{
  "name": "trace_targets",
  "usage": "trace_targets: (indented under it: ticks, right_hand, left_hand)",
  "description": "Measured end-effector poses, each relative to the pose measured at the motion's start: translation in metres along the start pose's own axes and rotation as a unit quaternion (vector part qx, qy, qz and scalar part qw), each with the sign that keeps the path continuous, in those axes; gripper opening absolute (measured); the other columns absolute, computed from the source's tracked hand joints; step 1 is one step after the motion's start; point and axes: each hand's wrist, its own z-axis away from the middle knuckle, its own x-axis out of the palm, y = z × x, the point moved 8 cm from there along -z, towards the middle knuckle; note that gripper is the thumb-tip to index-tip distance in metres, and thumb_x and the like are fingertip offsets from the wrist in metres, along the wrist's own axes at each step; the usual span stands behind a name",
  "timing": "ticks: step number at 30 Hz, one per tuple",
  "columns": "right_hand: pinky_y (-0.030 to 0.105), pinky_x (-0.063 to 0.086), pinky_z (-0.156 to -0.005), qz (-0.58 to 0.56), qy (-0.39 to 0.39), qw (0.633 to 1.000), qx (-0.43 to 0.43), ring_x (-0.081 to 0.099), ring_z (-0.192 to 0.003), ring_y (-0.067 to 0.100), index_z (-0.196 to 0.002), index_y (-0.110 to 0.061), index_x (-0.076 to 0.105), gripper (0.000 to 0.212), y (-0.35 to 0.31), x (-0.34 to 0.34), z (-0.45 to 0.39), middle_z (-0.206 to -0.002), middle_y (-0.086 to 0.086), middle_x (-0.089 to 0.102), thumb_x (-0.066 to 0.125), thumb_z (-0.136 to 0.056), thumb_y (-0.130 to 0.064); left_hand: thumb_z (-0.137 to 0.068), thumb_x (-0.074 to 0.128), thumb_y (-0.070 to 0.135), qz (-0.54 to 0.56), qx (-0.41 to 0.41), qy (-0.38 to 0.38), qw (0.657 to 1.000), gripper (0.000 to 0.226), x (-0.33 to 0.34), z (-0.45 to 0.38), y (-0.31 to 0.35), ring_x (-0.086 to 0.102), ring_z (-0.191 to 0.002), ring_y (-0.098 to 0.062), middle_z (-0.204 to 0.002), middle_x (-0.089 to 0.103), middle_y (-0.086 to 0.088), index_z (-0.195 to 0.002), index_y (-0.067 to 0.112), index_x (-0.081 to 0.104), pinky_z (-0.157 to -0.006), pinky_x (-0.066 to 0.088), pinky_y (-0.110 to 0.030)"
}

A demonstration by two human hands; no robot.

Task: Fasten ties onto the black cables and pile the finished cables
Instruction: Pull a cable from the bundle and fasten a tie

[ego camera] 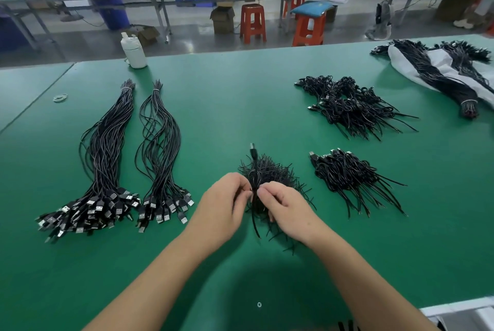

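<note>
Both hands met just above the loose heap of ties (270,173) near the middle of the green desk (213,95). The left hand (223,203) and the right hand (284,209) each pinched the folded black cable (254,170) at its waist, apparently closing a tie there; its plug pointed away from the heap. The cable looked light and limp, likely to spring loose unless held at the fold. Finished cables (350,178) lay right of the heap, untied bundles (107,159) well to its left.
</note>
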Motion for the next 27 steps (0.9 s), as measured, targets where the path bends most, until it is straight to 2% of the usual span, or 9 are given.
trace_targets:
  ticks: [2, 6, 8, 11, 15, 18, 22, 25, 27]
  right_hand:
    - [0.025, 0.04, -0.064, -0.009, -0.013, 1.0, 0.018, 0.05, -0.057, 0.005, -0.074, -0.015, 0.05, 0.033, 0.004, 0.003, -0.001, -0.066, -0.008, 0.048, 0.045, -0.104, -0.028]
    - [0.037, 0.045, -0.067, -0.166, -0.071, 0.981, 0.074, 0.052, -0.06, 0.021, -0.068, -0.017, 0.047, 0.035, 0.011, 0.012, 0.003, -0.065, 0.001, 0.052, 0.045, -0.102, -0.027]
    - [0.037, 0.045, -0.067, -0.202, -0.089, 0.972, 0.082, 0.053, -0.059, 0.021, -0.068, -0.018, 0.049, 0.032, 0.012, 0.014, 0.005, -0.064, 0.003, 0.054, 0.045, -0.097, -0.031]
    - [0.034, 0.046, -0.06, -0.223, -0.073, 0.967, 0.097, 0.05, -0.055, 0.02, -0.067, -0.017, 0.051, 0.035, 0.016, 0.011, 0.003, -0.06, 0.001, 0.054, 0.048, -0.101, -0.027]
    - [0.025, 0.047, -0.054, -0.022, 0.002, 0.992, 0.125, 0.051, -0.048, 0.012, -0.063, -0.019, 0.053, 0.04, 0.031, -0.018, -0.011, -0.054, -0.006, 0.052, 0.052, -0.1, -0.033]
    - [0.018, 0.04, -0.045, 0.151, 0.066, 0.976, 0.145, 0.044, -0.043, 0.005, -0.068, -0.015, 0.059, 0.039, 0.048, -0.056, -0.023, -0.056, -0.007, 0.052, 0.051, -0.101, -0.035]
    - [0.021, 0.037, -0.044, 0.37, 0.137, 0.904, 0.165, 0.053, -0.05, 0.011, -0.077, -0.016, 0.063, 0.034, 0.069, -0.117, -0.035, -0.064, -0.003, 0.061, 0.047, -0.102, -0.032]
    - [0.029, 0.044, -0.055, 0.467, 0.166, 0.848, 0.187, 0.061, -0.066, 0.025, -0.086, -0.01, 0.065, 0.034, 0.087, -0.154, -0.044, -0.076, 0.006, 0.065, 0.045, -0.102, -0.031]
    - [0.029, 0.041, -0.054, 0.5, 0.156, 0.828, 0.203, 0.059, -0.065, 0.027, -0.079, -0.009, 0.061, 0.036, 0.102, -0.163, -0.048, -0.079, 0.008, 0.066, 0.046, -0.104, -0.03]
  left_hand:
    - [-0.09, 0.061, 0.001, -0.117, 0.101, 0.023, 0.988, 0.014, 0.003, 0.003, 0.012, 0.048, -0.076, -0.019, -0.085, 0.057, 0.0, -0.092, 0.014, 0.058, -0.072, 0.042, -0.033]
    - [-0.09, 0.042, -0.005, -0.194, 0.253, 0.062, 0.946, 0.02, 0.012, 0.014, 0.024, 0.046, -0.079, -0.025, -0.09, 0.058, -0.008, -0.099, 0.009, 0.054, -0.072, 0.038, -0.033]
    - [-0.096, 0.037, -0.002, -0.198, 0.271, 0.071, 0.939, 0.02, 0.015, 0.016, 0.021, 0.048, -0.08, -0.026, -0.093, 0.058, -0.008, -0.103, 0.009, 0.053, -0.073, 0.039, -0.034]
    - [-0.092, 0.055, -0.001, -0.184, 0.251, 0.088, 0.946, 0.017, 0.019, 0.014, 0.01, 0.051, -0.083, -0.025, -0.098, 0.06, -0.007, -0.106, 0.009, 0.057, -0.075, 0.039, -0.033]
    - [-0.096, 0.058, 0.016, -0.171, 0.163, 0.102, 0.966, 0.019, 0.029, 0.009, -0.022, 0.054, -0.091, -0.023, -0.107, 0.061, -0.009, -0.112, 0.007, 0.061, -0.082, 0.045, -0.034]
    - [-0.091, 0.059, 0.013, -0.208, 0.046, 0.081, 0.974, 0.025, 0.031, 0.007, -0.071, 0.057, -0.096, -0.025, -0.113, 0.06, -0.014, -0.114, 0.003, 0.064, -0.085, 0.046, -0.036]
    - [-0.08, 0.07, 0.004, -0.254, -0.048, 0.013, 0.966, 0.032, 0.043, 0.02, -0.123, 0.06, -0.102, -0.034, -0.115, 0.06, -0.019, -0.112, 0.0, 0.065, -0.085, 0.049, -0.044]
    - [-0.083, 0.067, 0.005, -0.224, -0.095, 0.029, 0.97, 0.027, 0.044, 0.026, -0.141, 0.059, -0.101, -0.03, -0.115, 0.058, -0.016, -0.11, 0.002, 0.065, -0.086, 0.049, -0.042]
    - [-0.082, 0.067, 0.004, -0.219, -0.1, 0.042, 0.97, 0.024, 0.044, 0.028, -0.143, 0.058, -0.098, -0.028, -0.114, 0.058, -0.013, -0.107, 0.003, 0.066, -0.085, 0.049, -0.041]
